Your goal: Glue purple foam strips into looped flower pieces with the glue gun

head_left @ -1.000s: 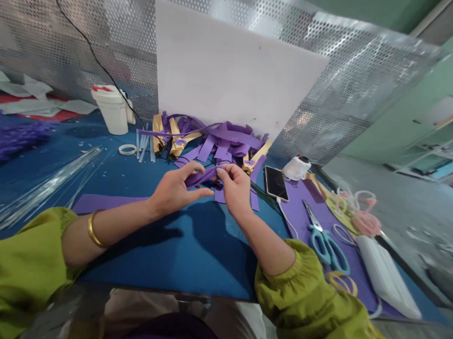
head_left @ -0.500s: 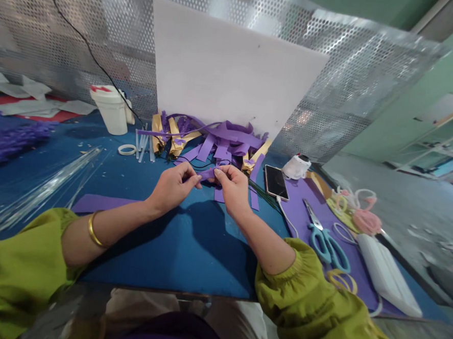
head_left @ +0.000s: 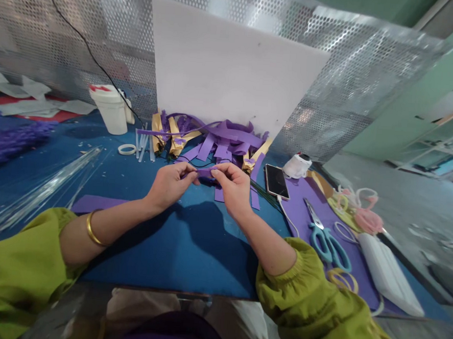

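Observation:
My left hand [head_left: 168,185] and my right hand [head_left: 233,189] meet over the blue table [head_left: 176,243], both pinching one short purple foam strip [head_left: 205,173] between fingertips. The strip runs almost level between the two hands, just above the table. Right behind it lies a heap of purple and tan foam strips [head_left: 216,141]. A loose purple piece [head_left: 219,195] sits on the table under my right hand.
A white tub [head_left: 112,109] and a tape ring [head_left: 127,149] stand at the back left, clear sticks [head_left: 49,189] to the left. A phone [head_left: 276,181], teal scissors [head_left: 327,243] and a white pack [head_left: 391,277] lie to the right. A white board [head_left: 232,72] leans on perforated metal.
My left fingers have closed in on the strip and both hands moved slightly away from me. The strip has turned from slanted to nearly level.

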Available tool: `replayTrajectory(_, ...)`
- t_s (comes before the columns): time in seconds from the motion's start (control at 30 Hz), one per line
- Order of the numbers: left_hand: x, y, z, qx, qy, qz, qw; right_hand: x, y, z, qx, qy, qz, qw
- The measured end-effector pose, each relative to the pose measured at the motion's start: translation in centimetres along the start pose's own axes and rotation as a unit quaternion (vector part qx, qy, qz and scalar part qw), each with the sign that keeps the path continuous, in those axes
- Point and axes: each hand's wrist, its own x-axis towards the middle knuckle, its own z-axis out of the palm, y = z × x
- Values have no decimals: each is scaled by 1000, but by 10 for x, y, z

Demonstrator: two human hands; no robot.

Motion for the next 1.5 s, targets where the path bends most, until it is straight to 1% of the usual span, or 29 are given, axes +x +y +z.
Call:
replayTrajectory(0.13, -1, -2, 2, -21, 26, 1, 999, -3, 1, 3, 5, -88, 9, 996)
replayTrajectory(0.2, -2, -2, 4, -57, 22, -5, 998, -4, 3, 5, 18, -109, 20, 994)
replayTrajectory(0.27, -3, -1, 6, -109, 9, -17, 994, -5, 4, 6, 27, -102, 22, 994)
replayTrajectory(0.37, -4, 1, 8, -164, -2, -23, 986, -6, 5, 7, 23, -69, 4, 997)
replayTrajectory(0.47, -5, 4, 7, -171, 1, -13, 985, -8, 5, 7, -11, -28, -20, 999)
replayTrajectory(0.57, -5, 5, 5, -156, -10, -2, 988, -8, 2, 7, -49, -9, -20, 999)
replayTrajectory(0.63, -5, 5, 4, -142, -18, 8, 990, -7, 1, 7, -60, -9, -17, 998)
replayTrajectory(0.7, -4, 4, 4, -128, -23, 17, 991, -6, 2, 6, -67, -10, -31, 997)
replayTrajectory(0.87, -3, 3, 4, -119, -26, 18, 992, -6, 6, 5, -92, -44, -72, 992)
replayTrajectory(0.93, -3, 5, 4, -132, -37, 5, 990, -7, 7, 4, -113, -28, -86, 989)
replayTrajectory(1.03, -3, 7, 5, -189, -66, -53, 978, -5, 5, 1, -142, 18, -92, 985)
replayTrajectory(1.1, -2, 7, 5, -223, -83, -99, 966, -1, 3, -4, -145, 19, -77, 986)
replayTrajectory(1.17, -1, 6, 5, -233, -81, -117, 962, 4, 0, -8, -148, -1, -71, 986)
replayTrajectory(1.23, 0, 4, 5, -223, -52, -99, 968, 8, -1, -12, -157, -17, -70, 985)
replayTrajectory(1.3, 1, 0, 5, -195, -27, -60, 979, 11, -1, -13, -151, -19, -54, 987)
replayTrajectory(1.4, 1, -3, 4, -118, -19, -5, 993, 12, 3, -13, -107, -15, -12, 994)
replayTrajectory(1.5, -2, -1, 2, -62, -12, 14, 998, 12, 6, -12, -87, -10, 8, 996)
